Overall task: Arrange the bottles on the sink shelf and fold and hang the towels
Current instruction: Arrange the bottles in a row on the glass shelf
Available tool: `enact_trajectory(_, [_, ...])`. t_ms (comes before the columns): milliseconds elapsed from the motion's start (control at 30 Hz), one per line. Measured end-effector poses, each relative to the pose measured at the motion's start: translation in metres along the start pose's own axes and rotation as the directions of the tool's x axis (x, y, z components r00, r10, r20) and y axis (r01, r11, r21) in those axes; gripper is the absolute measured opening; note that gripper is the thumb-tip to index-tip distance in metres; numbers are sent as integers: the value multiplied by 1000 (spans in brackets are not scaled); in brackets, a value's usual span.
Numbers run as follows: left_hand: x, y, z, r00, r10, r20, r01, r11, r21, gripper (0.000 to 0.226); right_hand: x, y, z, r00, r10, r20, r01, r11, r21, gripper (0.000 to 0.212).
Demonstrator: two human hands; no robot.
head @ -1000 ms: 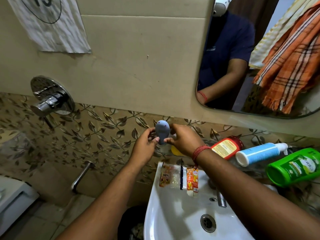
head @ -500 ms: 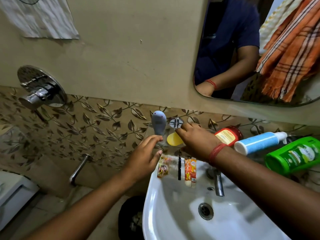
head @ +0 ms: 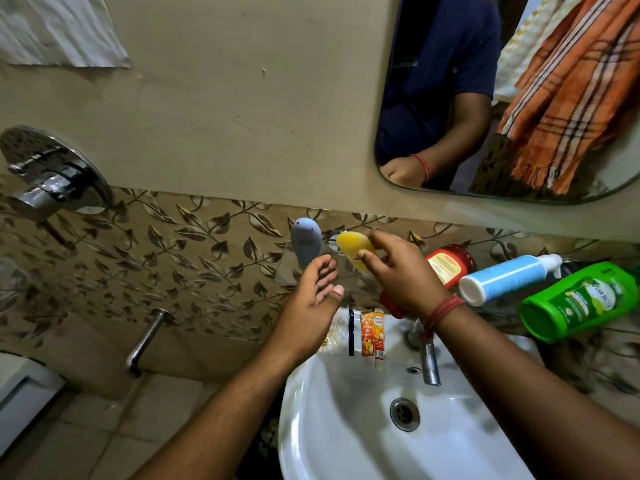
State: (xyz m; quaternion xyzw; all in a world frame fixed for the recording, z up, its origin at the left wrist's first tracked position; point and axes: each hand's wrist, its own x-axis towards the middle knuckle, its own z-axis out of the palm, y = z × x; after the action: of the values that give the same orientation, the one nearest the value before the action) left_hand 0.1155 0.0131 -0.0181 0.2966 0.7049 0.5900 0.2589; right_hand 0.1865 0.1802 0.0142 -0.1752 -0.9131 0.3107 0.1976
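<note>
Three bottles lie on their sides along the right stretch of the glass shelf (head: 304, 271), and they are my main worry. Largest is the green bottle (head: 578, 301) at the right end, tipped toward the shelf's front edge — one knock from my forearm and I judge it rolls into the white basin (head: 346, 420). Next to it the white-and-blue bottle (head: 509, 282) points its base at me, then the red bottle (head: 450, 265) just beside my wrist.

My right hand (head: 401, 271) pinches the small yellow bottle (head: 355, 251) between thumb and fingers, above the shelf's left part. It looks slick and narrow, so it may slip, or topple once set down. My left hand (head: 308, 303) is relaxed and holds nothing, fingertips close under the grey-blue bottle (head: 304, 245) standing upright at the shelf's left end — a nudge could tip it off that edge.

Orange sachets (head: 372, 334) rest on the basin's back rim. Orange checked towels (head: 568, 98) show in the mirror (head: 398, 98), not yet folded.

Labels carry print, but none is sharp enough to read.
</note>
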Motion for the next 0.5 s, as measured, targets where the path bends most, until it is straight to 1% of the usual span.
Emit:
enact_trajectory(67, [6, 5, 7, 1000, -21, 17, 20, 999, 32, 59, 2, 3, 0, 994, 110, 11, -110, 978, 178, 27])
enact_trajectory(100, [10, 8, 10, 999, -29, 30, 28, 999, 41, 61, 2, 3, 0, 989, 143, 26, -145, 964, 225, 27])
enact_trajectory(200, [18, 19, 15, 998, -43, 53, 39, 997, 73, 63, 6, 3, 0, 984, 176, 39, -180, 949, 258, 29])
enact_trajectory(300, [24, 25, 17, 998, -42, 44, 38, 995, 88, 63, 11, 3, -3, 985, 167, 48, -174, 962, 212, 32])
enact_trajectory(433, [25, 23, 20, 998, -38, 41, 33, 993, 111, 65, 14, 4, -8, 985, 141, 94, -148, 987, 62, 41])
enact_trajectory(500, [24, 22, 22, 998, -45, 37, 41, 994, 103, 66, 14, 5, -9, 985, 143, 101, -148, 988, 49, 46])
